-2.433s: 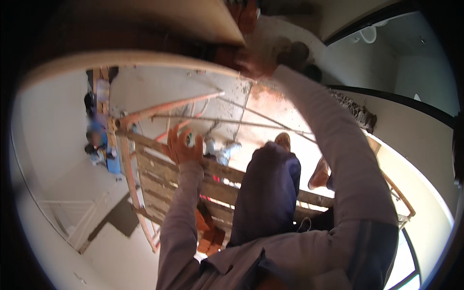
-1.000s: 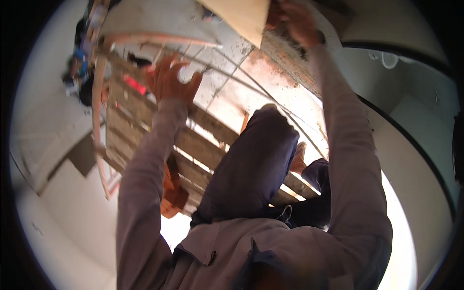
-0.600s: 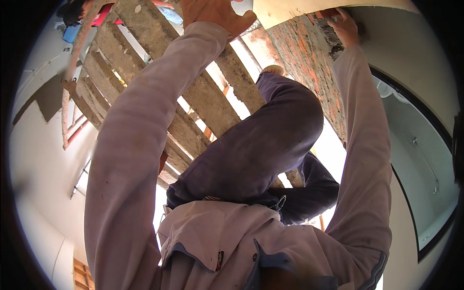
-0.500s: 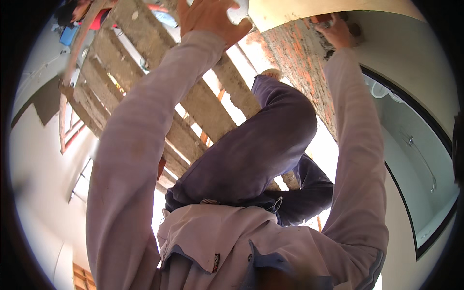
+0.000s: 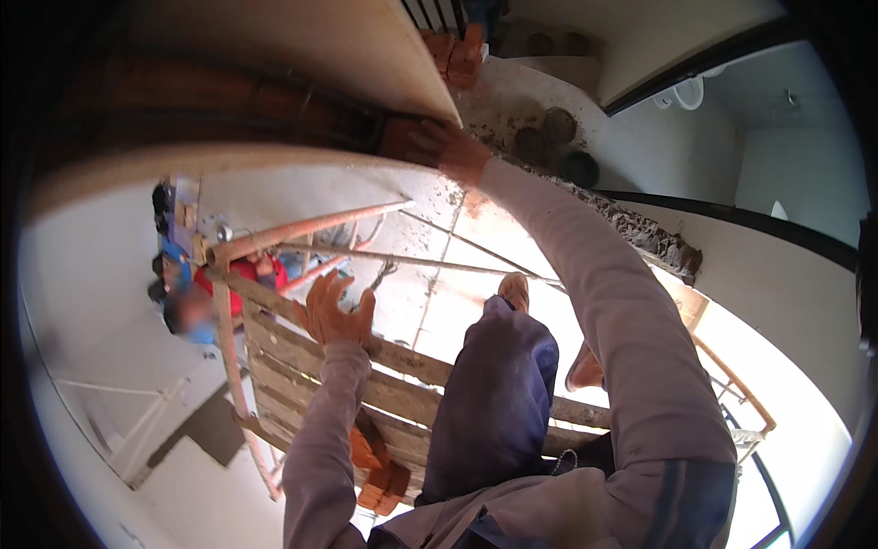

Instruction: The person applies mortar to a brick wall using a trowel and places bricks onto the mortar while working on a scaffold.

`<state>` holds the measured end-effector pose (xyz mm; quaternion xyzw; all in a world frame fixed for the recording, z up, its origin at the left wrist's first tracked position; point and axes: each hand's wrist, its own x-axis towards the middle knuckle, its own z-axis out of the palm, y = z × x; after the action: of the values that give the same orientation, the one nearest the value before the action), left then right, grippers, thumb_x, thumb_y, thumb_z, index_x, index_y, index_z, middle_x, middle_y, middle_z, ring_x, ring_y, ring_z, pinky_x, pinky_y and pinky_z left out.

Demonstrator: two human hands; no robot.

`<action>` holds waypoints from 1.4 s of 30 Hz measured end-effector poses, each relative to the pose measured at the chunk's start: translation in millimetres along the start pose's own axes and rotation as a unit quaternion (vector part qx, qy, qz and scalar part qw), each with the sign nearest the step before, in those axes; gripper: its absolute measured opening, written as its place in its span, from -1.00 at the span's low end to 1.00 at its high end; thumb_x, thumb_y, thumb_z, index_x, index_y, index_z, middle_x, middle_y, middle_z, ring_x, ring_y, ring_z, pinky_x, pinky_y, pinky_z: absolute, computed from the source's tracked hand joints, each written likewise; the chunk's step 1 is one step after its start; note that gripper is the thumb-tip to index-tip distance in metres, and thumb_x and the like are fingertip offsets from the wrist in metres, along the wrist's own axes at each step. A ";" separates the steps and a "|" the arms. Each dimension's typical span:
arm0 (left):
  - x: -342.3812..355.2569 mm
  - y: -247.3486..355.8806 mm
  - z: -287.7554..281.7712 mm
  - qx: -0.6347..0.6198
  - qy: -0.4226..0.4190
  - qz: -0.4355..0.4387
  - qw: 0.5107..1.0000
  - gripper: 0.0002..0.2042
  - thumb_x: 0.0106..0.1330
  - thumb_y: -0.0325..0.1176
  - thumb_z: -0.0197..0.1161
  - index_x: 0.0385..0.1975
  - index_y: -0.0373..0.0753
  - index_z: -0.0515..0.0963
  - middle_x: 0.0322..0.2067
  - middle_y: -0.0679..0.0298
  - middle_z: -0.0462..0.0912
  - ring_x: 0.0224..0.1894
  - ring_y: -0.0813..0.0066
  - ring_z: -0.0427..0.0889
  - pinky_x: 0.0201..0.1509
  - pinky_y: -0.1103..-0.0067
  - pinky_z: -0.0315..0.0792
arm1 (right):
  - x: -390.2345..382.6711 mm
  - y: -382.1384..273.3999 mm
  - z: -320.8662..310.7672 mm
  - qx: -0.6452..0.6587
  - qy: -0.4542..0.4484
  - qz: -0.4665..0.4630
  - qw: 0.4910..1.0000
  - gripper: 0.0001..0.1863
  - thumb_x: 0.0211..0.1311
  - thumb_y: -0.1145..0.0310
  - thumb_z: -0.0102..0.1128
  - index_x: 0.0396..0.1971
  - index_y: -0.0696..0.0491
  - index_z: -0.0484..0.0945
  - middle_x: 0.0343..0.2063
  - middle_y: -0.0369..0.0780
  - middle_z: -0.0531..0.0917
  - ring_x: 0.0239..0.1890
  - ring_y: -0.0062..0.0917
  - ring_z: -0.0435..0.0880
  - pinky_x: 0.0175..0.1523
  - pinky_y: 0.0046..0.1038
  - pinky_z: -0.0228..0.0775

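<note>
My right hand [image 5: 455,154] reaches up and forward to a reddish-brown brick [image 5: 399,137] at the end of a dark brick course. Its fingers lie over the brick's end, close to the corner of a pale board [image 5: 366,55]; the thumb side is partly hidden. My left hand [image 5: 337,309] holds nothing, its fingers spread and slightly curled above the wooden scaffold planks [image 5: 402,361]. My bent leg in dark trousers [image 5: 489,393] rests on those planks.
Orange bricks [image 5: 384,485] are stacked beside my left forearm. Rusty scaffold rails [image 5: 311,229] frame the left side. A person in red [image 5: 247,279] is below at left. Dark buckets [image 5: 578,169] stand on the floor beyond the rough wall edge [image 5: 668,247], and more bricks [image 5: 455,57] farther off.
My view has turned, bringing the board and brick course into the upper left. My left hand has come lower in view, over the planks. My right hand stays up at the brickwork.
</note>
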<state>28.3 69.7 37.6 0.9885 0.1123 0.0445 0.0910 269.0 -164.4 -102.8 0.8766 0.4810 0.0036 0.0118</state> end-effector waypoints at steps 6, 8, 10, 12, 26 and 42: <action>5.7 7.8 -4.5 -0.003 -0.022 0.007 1.000 -0.69 -0.04 -0.10 0.43 -0.25 0.10 0.63 0.05 0.44 0.57 0.19 0.40 0.43 0.41 0.06 -0.20 | 6.7 2.9 -1.7 0.042 -0.019 0.041 0.998 -0.22 0.07 0.26 0.22 0.35 -0.40 0.16 0.41 -0.33 0.08 0.41 -0.29 0.07 0.20 -0.10 0.19; 5.6 4.1 -6.0 -0.004 -0.028 0.012 1.000 -0.69 -0.04 -0.09 0.43 -0.25 0.09 0.63 0.06 0.42 0.57 0.20 0.40 0.43 0.41 0.04 -0.21 | 12.4 3.2 1.1 0.037 -0.015 0.036 0.999 -0.19 0.04 0.25 0.25 0.34 -0.40 0.17 0.41 -0.33 0.09 0.40 -0.28 0.09 0.18 -0.12 0.21; 7.5 5.2 -2.4 -0.011 -0.034 0.018 0.999 -0.68 -0.03 -0.08 0.42 -0.24 0.09 0.63 0.06 0.41 0.57 0.20 0.39 0.42 0.41 0.03 -0.23 | 13.9 6.9 5.8 0.028 -0.015 0.032 0.999 -0.17 0.00 0.23 0.28 0.34 -0.40 0.17 0.40 -0.33 0.09 0.39 -0.27 0.10 0.16 -0.13 0.22; 6.7 11.6 -6.4 -0.022 -0.028 -0.007 0.999 -0.70 -0.08 -0.13 0.41 -0.29 0.04 0.64 0.03 0.37 0.58 0.18 0.33 0.43 0.42 0.08 -0.22 | 13.5 5.6 0.8 0.018 -0.018 0.021 0.999 -0.14 -0.05 0.23 0.32 0.34 -0.38 0.18 0.39 -0.32 0.11 0.38 -0.25 0.11 0.18 -0.12 0.21; 6.1 7.7 -6.8 -0.006 -0.033 0.022 0.999 -0.70 -0.03 -0.11 0.40 -0.25 0.05 0.63 0.06 0.35 0.55 0.20 0.32 0.41 0.41 0.07 -0.19 | 17.1 -2.5 12.6 0.109 0.025 0.097 0.989 -0.28 0.01 0.32 0.21 0.28 -0.35 0.30 0.39 -0.28 0.13 0.35 -0.22 0.16 0.37 -0.05 -0.03; 7.6 12.7 -11.3 0.013 -0.068 0.009 0.998 -0.71 -0.01 -0.08 0.38 -0.26 0.07 0.63 0.06 0.38 0.56 0.17 0.35 0.45 0.38 0.04 -0.12 | -13.9 -18.3 21.5 0.103 0.116 0.172 0.973 -0.49 0.20 0.31 -0.02 0.19 -0.26 0.43 0.25 -0.05 0.32 0.22 -0.07 0.32 0.14 -0.23 0.25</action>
<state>37.1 61.2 51.6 0.9912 0.0978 -0.0234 0.0856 246.4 -166.7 -124.7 0.9364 0.3185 0.0580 -0.1353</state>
